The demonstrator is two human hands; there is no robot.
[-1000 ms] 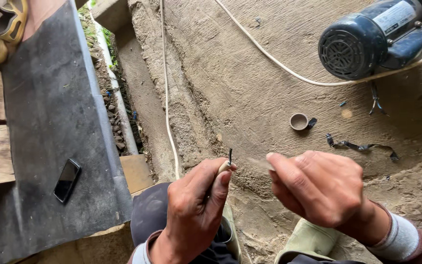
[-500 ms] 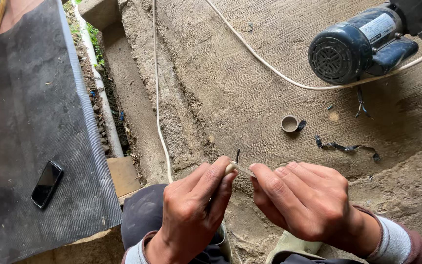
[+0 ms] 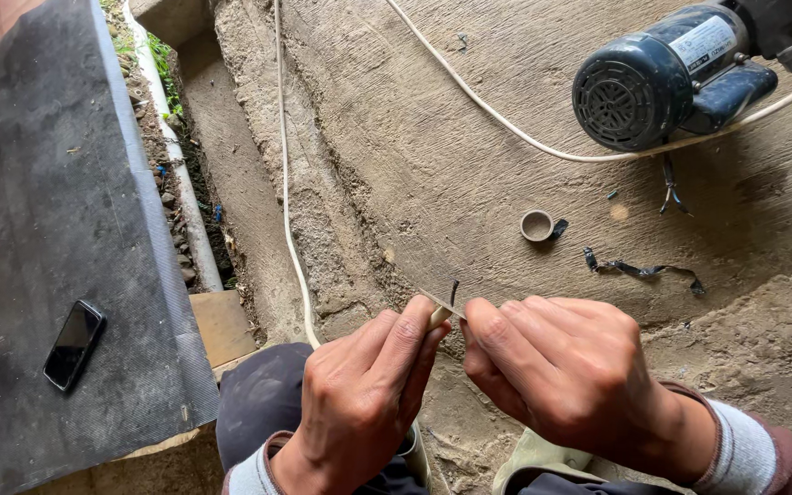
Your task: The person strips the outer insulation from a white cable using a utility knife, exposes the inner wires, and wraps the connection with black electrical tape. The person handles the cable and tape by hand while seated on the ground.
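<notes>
My left hand (image 3: 364,394) pinches the end of a thin whitish cable (image 3: 436,316) between thumb and fingers. A short dark wire tip (image 3: 454,291) sticks up from that end. My right hand (image 3: 566,367) is closed right against it, fingertips touching the same cable end. Both hands hover over my knees, above a rough concrete slab (image 3: 433,156). How much of the cable lies inside my right hand is hidden.
A blue electric motor (image 3: 666,78) sits at the top right, with a white cord (image 3: 506,128) running from it. A small ring (image 3: 536,225) and black tape scraps (image 3: 643,270) lie on the concrete. A black phone (image 3: 73,345) rests on a dark sheet (image 3: 48,183) at left, beside a white pipe (image 3: 171,151).
My right hand has moved left until it meets the cable end held by my left hand. The view has shifted slightly.
</notes>
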